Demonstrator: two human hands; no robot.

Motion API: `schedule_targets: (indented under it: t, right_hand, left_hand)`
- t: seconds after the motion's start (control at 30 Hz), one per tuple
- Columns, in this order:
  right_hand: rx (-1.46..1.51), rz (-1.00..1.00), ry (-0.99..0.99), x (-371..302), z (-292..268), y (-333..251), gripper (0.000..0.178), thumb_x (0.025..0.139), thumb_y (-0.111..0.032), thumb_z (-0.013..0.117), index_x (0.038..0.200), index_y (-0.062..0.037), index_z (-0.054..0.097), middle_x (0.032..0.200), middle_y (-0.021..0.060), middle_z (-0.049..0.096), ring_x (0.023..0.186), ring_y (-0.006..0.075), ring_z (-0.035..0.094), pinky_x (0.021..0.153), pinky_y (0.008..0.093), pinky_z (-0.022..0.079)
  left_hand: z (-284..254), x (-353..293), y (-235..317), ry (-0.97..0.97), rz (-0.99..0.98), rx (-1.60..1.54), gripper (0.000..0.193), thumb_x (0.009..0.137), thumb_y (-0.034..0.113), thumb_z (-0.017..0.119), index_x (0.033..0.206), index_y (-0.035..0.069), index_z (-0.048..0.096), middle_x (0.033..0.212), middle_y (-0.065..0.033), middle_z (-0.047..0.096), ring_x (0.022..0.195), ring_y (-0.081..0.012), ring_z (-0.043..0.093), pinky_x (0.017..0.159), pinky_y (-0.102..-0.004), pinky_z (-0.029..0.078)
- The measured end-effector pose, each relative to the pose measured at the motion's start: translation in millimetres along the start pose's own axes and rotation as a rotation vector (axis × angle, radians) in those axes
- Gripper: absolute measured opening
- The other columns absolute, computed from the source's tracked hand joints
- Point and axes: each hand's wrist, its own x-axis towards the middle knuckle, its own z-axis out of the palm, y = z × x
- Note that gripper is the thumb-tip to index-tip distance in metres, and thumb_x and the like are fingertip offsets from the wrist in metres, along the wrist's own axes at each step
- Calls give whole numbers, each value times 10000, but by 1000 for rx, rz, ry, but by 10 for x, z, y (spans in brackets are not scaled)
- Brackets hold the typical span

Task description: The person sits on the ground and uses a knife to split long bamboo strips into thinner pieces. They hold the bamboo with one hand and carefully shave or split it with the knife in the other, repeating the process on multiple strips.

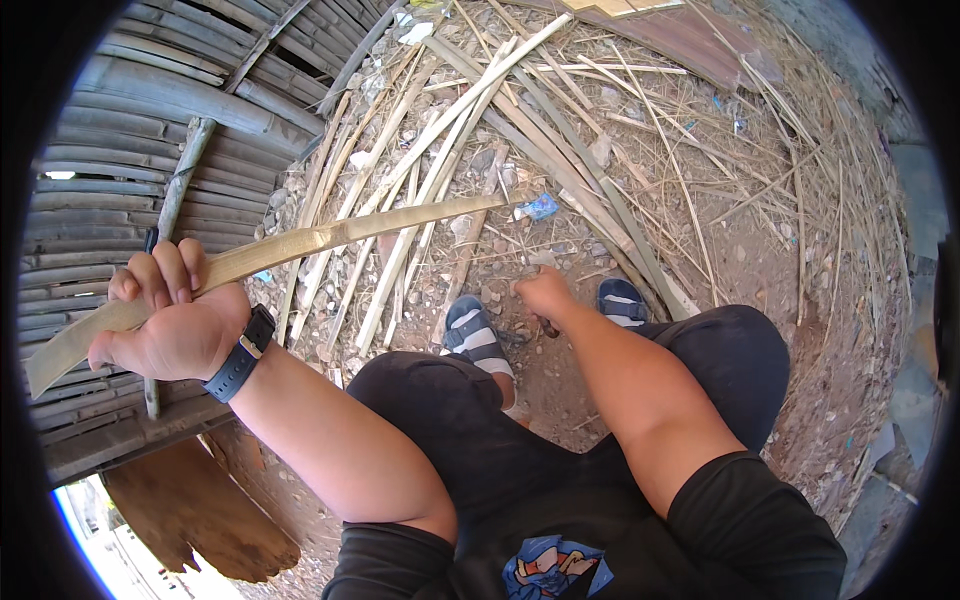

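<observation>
A long, flat bamboo strip point(400, 219) slants across the left half of the view, its far end reaching toward the middle. My left hand point(185, 310), palm turned up and a dark watch on its wrist, has its fingers curled over the strip near its lower left end. The thumb sticks out below the strip. Low over the ground between my knees, my right hand point(545, 293) is closed in a fist, apart from the strip. A small dark piece point(548, 327) shows under that fist; what it belongs to is hidden.
Split bamboo strips point(440, 170) lie crossed over stony soil ahead of my sandalled feet point(475, 330). A blue wrapper point(537, 207) rests among them. A bamboo slat wall point(120, 200) rises at left. Thin shavings point(800, 140) pile up at right, and a brown board point(690, 50) lies at the back.
</observation>
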Motion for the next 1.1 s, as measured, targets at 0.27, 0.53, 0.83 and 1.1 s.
schedule_targets:
  t: [0.27,0.53,0.83,1.1]
  right_hand:
    - [128,24,48,-5,8,-10,581,825,-282,779,1179,88,506,749,134,620,557,207,576,491,359,470]
    - [33,-193,94,355,31,253,450,826,-241,779,1078,61,560,752,147,630,518,200,581,439,357,450]
    - [-55,-478,77,-199,319,-327,627,810,-364,772,1163,116,575,856,237,676,635,248,684,555,362,530]
    - [40,-182,-32,39,93,208,585,827,-319,772,1221,64,571,799,147,682,540,179,614,499,316,500]
  left_hand:
    - [42,-27,-19,-12,-11,1,770,853,864,289,738,126,475,576,14,327,461,-114,233,467,-256,208]
    - [132,-31,-95,-31,-29,-40,766,872,850,260,737,127,475,574,14,333,456,-112,244,464,-253,207]
    - [97,-68,-39,18,17,-7,769,902,819,182,731,125,463,572,8,334,459,-125,249,466,-262,217]
    - [109,-43,-34,58,5,12,749,928,774,139,726,126,455,570,0,341,454,-134,246,450,-271,213]
